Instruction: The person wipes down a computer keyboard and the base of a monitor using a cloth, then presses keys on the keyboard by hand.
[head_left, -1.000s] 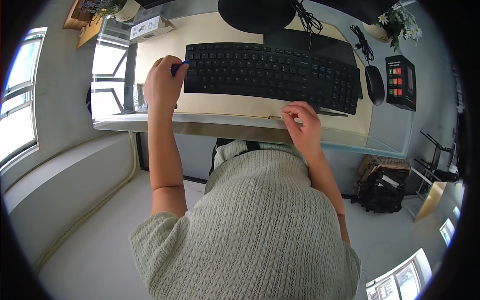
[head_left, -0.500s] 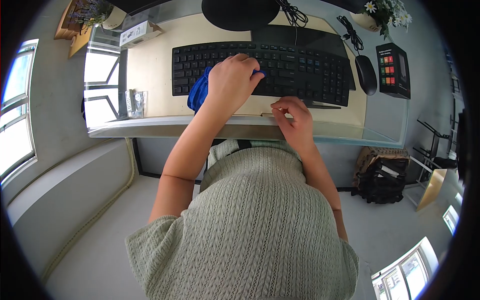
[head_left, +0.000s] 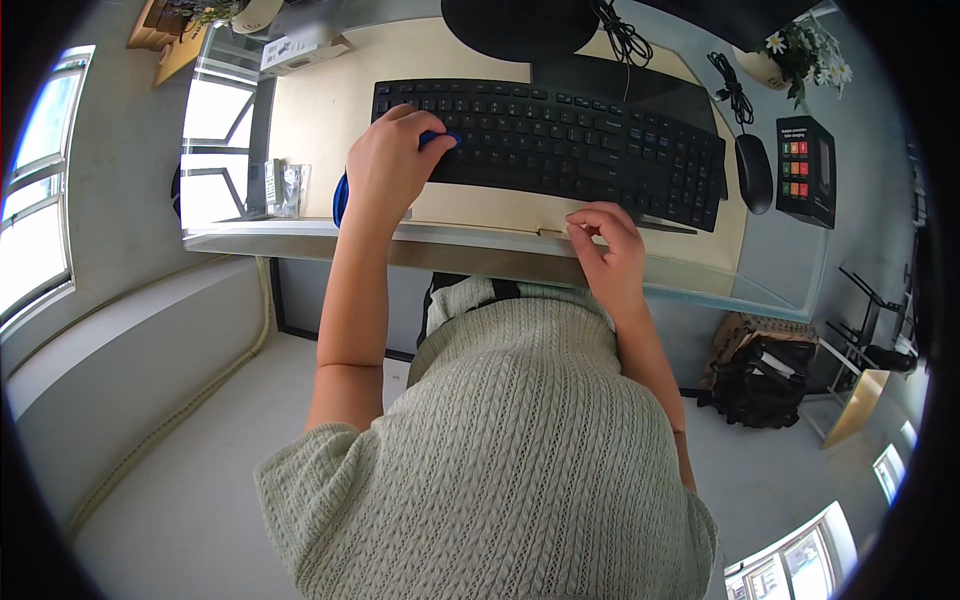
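My left hand [head_left: 388, 160] is closed on a blue cloth [head_left: 341, 200], pressing it over the left end of the black keyboard [head_left: 560, 140]. One bit of the cloth pokes out by the thumb and another hangs out at the left of the wrist; the palm hides the rest. Close to the desk's front edge, below the keyboard's right half, my right hand [head_left: 615, 250] has its fingers curled toward the thumb. Nothing shows between those fingertips.
Right of the keyboard lie a black mouse [head_left: 753, 175] and a black box [head_left: 806, 170]. A monitor base [head_left: 520, 25] and coiled cable [head_left: 622, 40] sit behind. Flowers [head_left: 815, 60] stand at back right. A small plastic packet [head_left: 290, 188] and white box [head_left: 300, 52] are at left.
My left hand has slid left along the keyboard with the blue cloth, from its middle to its left end. My right hand stays near the desk edge. The whole view has shifted slightly.
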